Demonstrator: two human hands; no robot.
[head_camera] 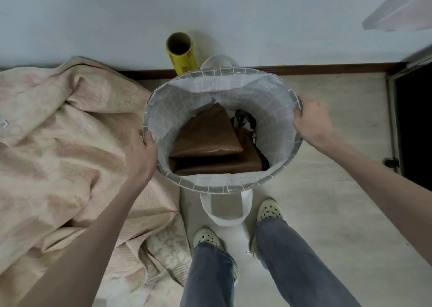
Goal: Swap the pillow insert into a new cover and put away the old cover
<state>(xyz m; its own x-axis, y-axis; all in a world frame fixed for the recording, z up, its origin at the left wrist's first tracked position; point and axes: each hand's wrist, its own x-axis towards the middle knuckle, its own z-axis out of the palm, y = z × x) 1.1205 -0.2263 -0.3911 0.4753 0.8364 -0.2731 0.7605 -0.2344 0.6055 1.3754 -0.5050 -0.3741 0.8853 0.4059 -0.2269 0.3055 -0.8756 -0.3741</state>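
A round grey checked fabric basket (pixel 187 96) stands on the floor in front of my feet, with a white handle loop hanging at its near side. Folded brown covers (pixel 205 131) lie stacked inside it, beside a dark tangled item (pixel 243 120). My left hand (pixel 141 152) grips the basket's left rim, thumb over the edge. My right hand (pixel 312 120) grips the right rim, fingers curled round it. No pillow insert is in view.
A pink-and-cream quilt (pixel 58 143) is bunched on the left, touching the basket. A yellow roll with a cardboard core (pixel 181 54) leans against the wall behind the basket. A dark doorway (pixel 413 124) opens at the right. Pale floor lies to the right.
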